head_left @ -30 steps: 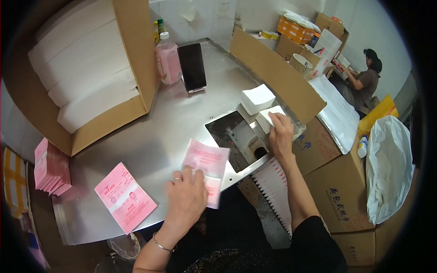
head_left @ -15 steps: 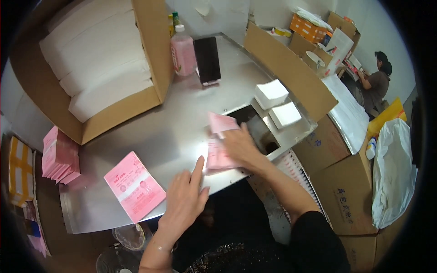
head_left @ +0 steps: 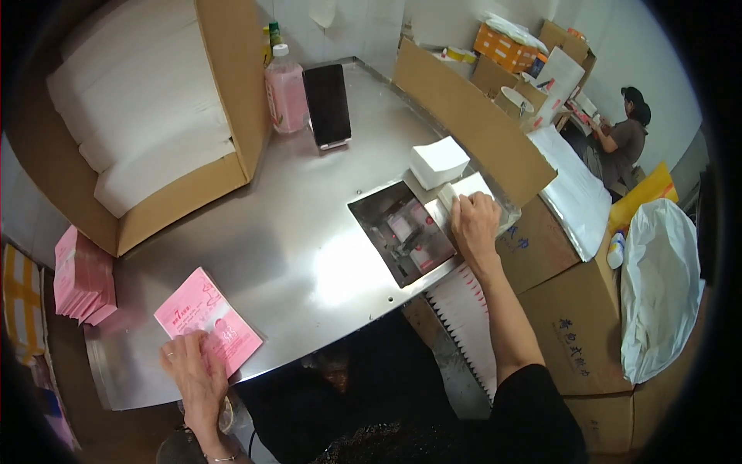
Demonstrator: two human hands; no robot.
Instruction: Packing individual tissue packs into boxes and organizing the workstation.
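A pile of flat pink printed bags [head_left: 197, 301] lies at the left front of the metal table. My left hand [head_left: 195, 375] is over its near corner, fingers bent and closed on the top bag. On the right, white folded tissues stand in two stacks. My right hand [head_left: 477, 232] grips the nearer tissue stack [head_left: 470, 185], thumb and fingers over its near side. The farther tissue stack [head_left: 439, 162] stands untouched just behind. Beside my right hand is a rectangular opening [head_left: 402, 232] in the tabletop, with pale and pink shapes dimly visible down inside.
A big open carton [head_left: 220, 174] of white tissues stands at the back left, with more pink bags [head_left: 83, 274] below it. A phone [head_left: 328, 104] and pink bottle [head_left: 286, 97] stand behind. A cardboard flap [head_left: 471, 116] borders the right; a person [head_left: 626, 135] sits beyond.
My right hand has left the pink bag at the opening, which no longer lies on the tabletop, and moved right onto the tissues. My left hand has moved left onto the bag pile.
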